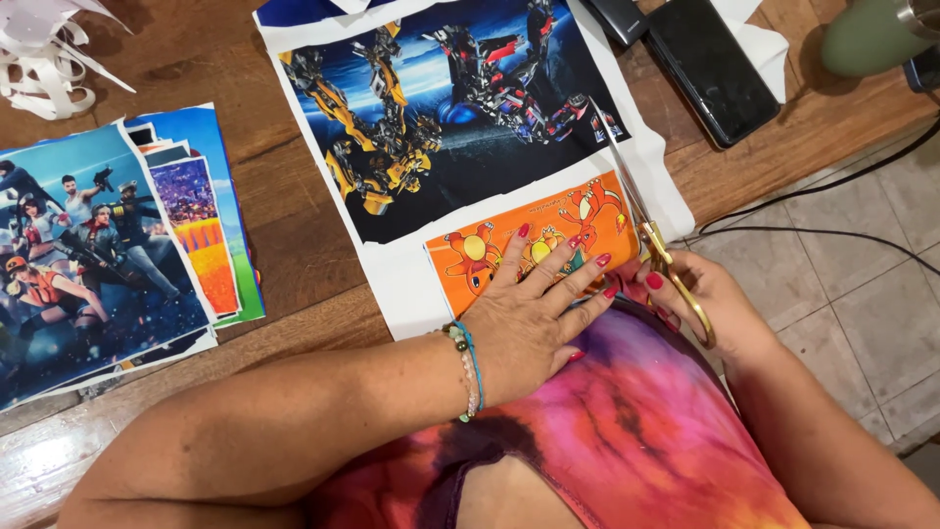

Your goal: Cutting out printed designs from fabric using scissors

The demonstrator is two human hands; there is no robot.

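At the far left a stack of printed pictures (98,245) lies on the wooden table (294,245). My left hand (534,313) lies spread flat, open, pressing the orange cartoon print (534,245) on the big white sheet (411,284). My right hand (695,294) is closed through the gold handles of the scissors (636,196), blades running along the sheet's right edge. If the sheet slides, I could cut into the picture. No containers are in view.
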